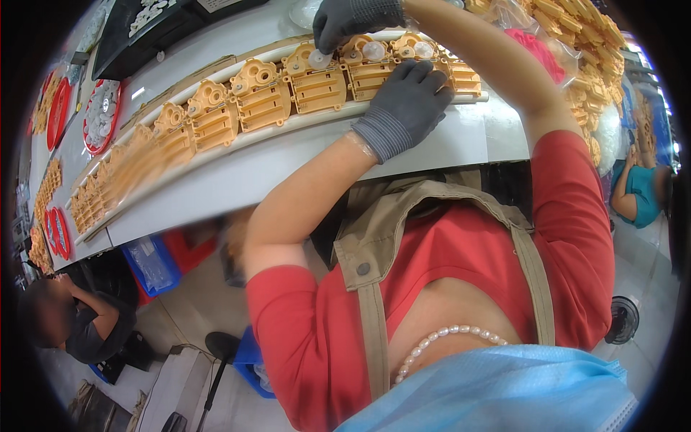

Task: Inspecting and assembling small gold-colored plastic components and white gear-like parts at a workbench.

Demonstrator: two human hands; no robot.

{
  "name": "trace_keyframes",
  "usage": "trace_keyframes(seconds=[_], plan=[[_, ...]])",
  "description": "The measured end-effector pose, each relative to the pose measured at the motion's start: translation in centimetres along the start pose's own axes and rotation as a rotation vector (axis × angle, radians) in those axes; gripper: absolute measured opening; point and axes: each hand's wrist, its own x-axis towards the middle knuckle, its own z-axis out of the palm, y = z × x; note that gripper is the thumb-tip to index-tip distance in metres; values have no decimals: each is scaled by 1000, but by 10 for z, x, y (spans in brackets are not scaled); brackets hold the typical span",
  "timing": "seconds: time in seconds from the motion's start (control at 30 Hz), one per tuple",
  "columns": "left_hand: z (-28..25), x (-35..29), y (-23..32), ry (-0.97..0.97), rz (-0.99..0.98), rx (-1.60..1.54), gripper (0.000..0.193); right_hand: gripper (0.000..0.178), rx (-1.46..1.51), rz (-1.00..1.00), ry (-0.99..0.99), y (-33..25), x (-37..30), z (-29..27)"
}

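Both hands are gloved in grey here. Our left hand [404, 101] lies flat, fingers spread, pressing down on one of the tan plastic housings [374, 72] in the row, so it's not gripping anything, just resting on top. Our right hand [353, 21] comes in from above with its fingertips pinched on a small white disc [319, 59], which sits right on the housing next to the one we're holding down.

That housing row [216, 115] runs in a long line along a pale rail on the white table [288, 158], curving off toward the left, where it gets blurry. A couple more white discs [373, 50] already sit on housings near our hands. Further left on the table we can see red round trays [101, 115] with white parts in them, and off to the right there's a big pile of loose tan parts [590, 43]. Other people sit nearby at lower left and far right.
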Motion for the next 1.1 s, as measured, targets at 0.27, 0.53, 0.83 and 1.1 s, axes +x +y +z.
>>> trace_keyframes(seconds=[0.27,0.53,0.83,1.1], plan=[[-4,-2,-4,11,22,-31,39,24,-182,118,380,-60,-76,-3],[-2,-7,-5,100,20,-44,42,18,-889,260,865,41,-152,-58],[-29,-8,2,167,33,0,40,25,-854,259,859,119,-150,-70],[-58,-65,-19,260,-358,351,50,23,-451,-10,846,53,-138,-41]])
